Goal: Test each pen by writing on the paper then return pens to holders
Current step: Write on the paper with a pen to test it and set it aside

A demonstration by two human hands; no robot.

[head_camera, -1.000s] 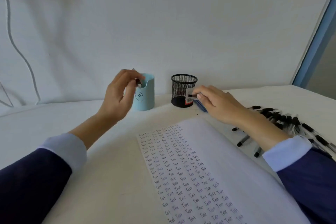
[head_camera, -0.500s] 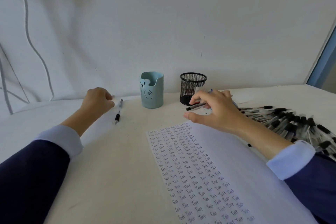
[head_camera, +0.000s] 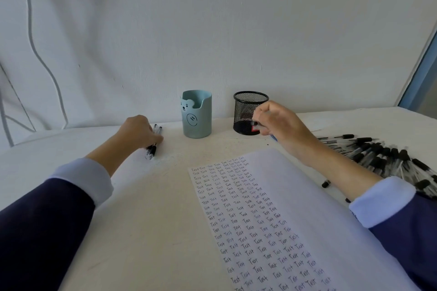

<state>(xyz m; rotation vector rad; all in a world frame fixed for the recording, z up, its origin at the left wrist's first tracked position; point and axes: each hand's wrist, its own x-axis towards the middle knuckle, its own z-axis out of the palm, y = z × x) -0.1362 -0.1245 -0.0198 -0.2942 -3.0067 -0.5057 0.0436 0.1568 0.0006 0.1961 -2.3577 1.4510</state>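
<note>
1. My left hand grips two pens under its fingers; blue holder near its right
2. My right hand pinches one pen; mesh holder just beyond its fingertips, paper beneath the wrist

Pen holders: 2, one light-blue plastic cup with a bear face and one black wire-mesh round cup. There is 1 white paper sheet, filled with rows of handwritten "Test". On the desk, 2 clear-barrel black-capped pens are held by the left grip. 1 single pen of the same kind is in the right grip. 2 loose pen ends lie by the right forearm. 1 heap of pens at far right: overlapped, can't count.
</note>
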